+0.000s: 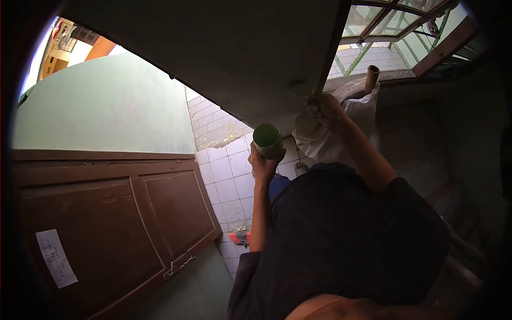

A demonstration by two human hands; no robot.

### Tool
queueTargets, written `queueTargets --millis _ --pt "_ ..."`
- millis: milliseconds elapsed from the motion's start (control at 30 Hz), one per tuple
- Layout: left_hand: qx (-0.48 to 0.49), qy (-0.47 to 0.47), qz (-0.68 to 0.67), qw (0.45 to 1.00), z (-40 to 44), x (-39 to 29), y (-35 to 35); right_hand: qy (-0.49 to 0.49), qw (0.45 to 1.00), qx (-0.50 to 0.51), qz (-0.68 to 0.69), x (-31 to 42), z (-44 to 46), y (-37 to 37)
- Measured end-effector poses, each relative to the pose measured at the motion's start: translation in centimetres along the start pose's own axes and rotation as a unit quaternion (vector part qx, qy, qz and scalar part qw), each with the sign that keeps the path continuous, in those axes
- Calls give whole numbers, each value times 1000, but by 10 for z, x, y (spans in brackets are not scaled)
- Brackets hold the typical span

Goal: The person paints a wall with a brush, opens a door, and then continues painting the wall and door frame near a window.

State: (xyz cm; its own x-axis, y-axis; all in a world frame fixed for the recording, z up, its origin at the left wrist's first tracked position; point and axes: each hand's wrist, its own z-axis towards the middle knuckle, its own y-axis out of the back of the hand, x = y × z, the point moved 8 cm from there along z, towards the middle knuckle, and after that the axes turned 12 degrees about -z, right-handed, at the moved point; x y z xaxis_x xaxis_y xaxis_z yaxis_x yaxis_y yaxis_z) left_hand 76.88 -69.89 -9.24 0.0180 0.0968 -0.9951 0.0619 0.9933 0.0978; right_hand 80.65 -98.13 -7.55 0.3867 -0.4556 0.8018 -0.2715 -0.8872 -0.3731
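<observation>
Head view: left hand [263, 164] grips a green cup [268, 140]; whether right hand [326, 111] holds anything, I cannot tell.

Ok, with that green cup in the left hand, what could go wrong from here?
The green cup is open-topped, so if the left hand tilts it, any contents might spill onto the tiles. The right hand is close to the edge of the dark panel, so its knuckles could scrape.

Homelike interior: panelled door [106, 213], tiles [228, 191]
</observation>
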Motion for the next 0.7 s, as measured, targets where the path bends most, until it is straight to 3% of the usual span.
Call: queueTargets --millis 67,167,267,367,467,600,667,700 --pt "0 0 6 1000 1 -4 0 22 999 -1 -45 46 -38 -14" --pt "-1 -3 7 1000 1 -8 -2 11 999 -13 -36 49 -69 -12" --pt "0 1 1 1000 3 -7 -3 -69 995 -68 13 -5 -54 3" --pt "13 -1 -8 1000 3 -5 -8 -40 997 -69 3 -43 -3 16" --pt "19 -15 -15 1000 9 -8 -11 -18 999 -29 -19 -9 10 -3" --pt "22 -12 -32 999 7 -14 -12 18 1000 -23 -3 79 -47 -29" --pt "25 -13 -29 999 7 -15 -14 76 994 74 -40 106 -75 -40" --pt "25 -13 -23 999 7 -16 -15 77 994 71 -40 108 -86 -41"
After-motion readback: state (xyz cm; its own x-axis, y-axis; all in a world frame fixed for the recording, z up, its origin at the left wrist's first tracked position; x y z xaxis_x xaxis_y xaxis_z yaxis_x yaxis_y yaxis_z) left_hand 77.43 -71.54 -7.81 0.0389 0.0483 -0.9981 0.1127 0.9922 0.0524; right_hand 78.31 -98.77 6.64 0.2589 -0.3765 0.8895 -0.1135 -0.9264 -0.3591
